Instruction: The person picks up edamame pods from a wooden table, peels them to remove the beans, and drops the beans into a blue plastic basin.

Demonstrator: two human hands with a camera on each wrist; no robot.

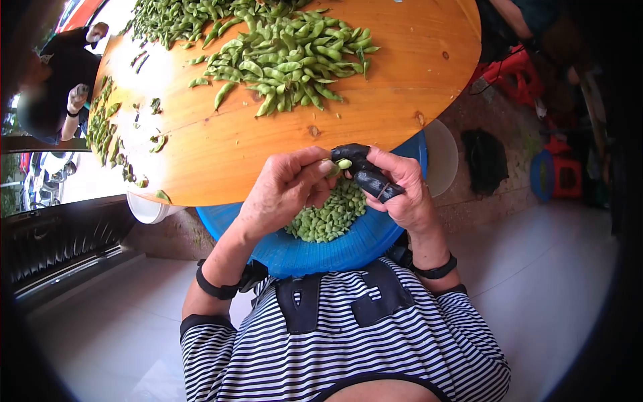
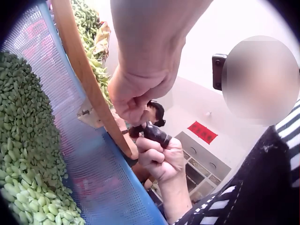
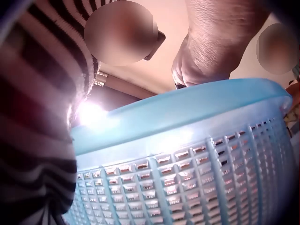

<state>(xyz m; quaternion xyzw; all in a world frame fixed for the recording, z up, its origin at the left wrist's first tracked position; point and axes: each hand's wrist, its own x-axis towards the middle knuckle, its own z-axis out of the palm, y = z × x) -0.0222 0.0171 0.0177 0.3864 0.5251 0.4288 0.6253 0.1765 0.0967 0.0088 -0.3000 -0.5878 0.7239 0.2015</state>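
Both hands meet over a blue basket [image 1: 268, 253] of shelled green beans [image 1: 328, 218]. The left hand [image 1: 284, 191] pinches a green pod [image 1: 333, 171] between thumb and fingers, a pale bean [image 1: 344, 163] showing at its end. Black coverings [image 1: 367, 175] wrap a thumb and finger of the right hand [image 1: 408, 191], which touch the pod's far end. In the left wrist view the left hand [image 2: 140, 89] comes down from above onto the black-wrapped fingers of the right hand [image 2: 164, 161]. The right wrist view has the right hand [image 3: 206, 56] partly hidden behind the basket rim [image 3: 187, 110].
A wooden table [image 1: 181, 161] lies beyond the basket, with a large pile of pods [image 1: 288, 60] and scattered pods [image 1: 104, 127] at its left edge. Another person [image 1: 53, 87] is at the far left. A white bucket [image 1: 151, 208] and a pale bucket [image 1: 442, 157] stand below the table edge.
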